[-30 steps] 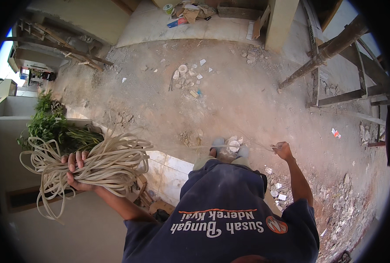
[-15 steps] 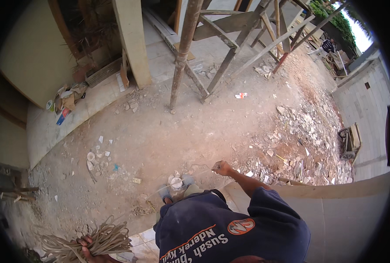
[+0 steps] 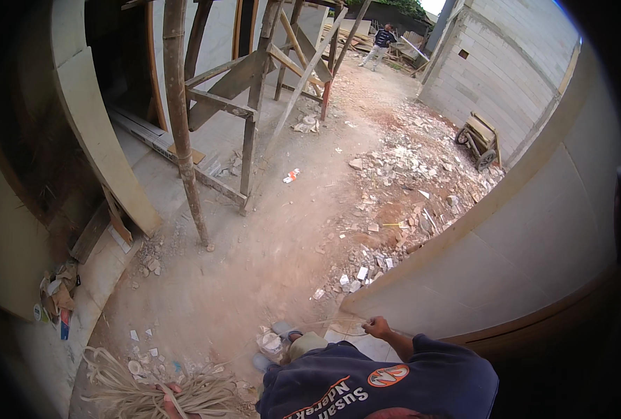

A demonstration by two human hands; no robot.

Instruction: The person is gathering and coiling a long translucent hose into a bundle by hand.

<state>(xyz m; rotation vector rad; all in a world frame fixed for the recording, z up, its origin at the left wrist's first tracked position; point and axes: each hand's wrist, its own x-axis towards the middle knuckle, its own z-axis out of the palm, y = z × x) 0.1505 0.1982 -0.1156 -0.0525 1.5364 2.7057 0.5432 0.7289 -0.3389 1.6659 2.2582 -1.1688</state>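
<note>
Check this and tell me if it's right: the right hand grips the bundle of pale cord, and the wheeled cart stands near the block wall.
Not quite: the left hand, not the right hand, grips the bundle of pale cord, as the head view shows. The wheeled cart stands near the block wall.

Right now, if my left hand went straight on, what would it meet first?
Ahead of your left hand is the rope bundle it holds; beyond, probably the ground, though depth is unclear.
</note>
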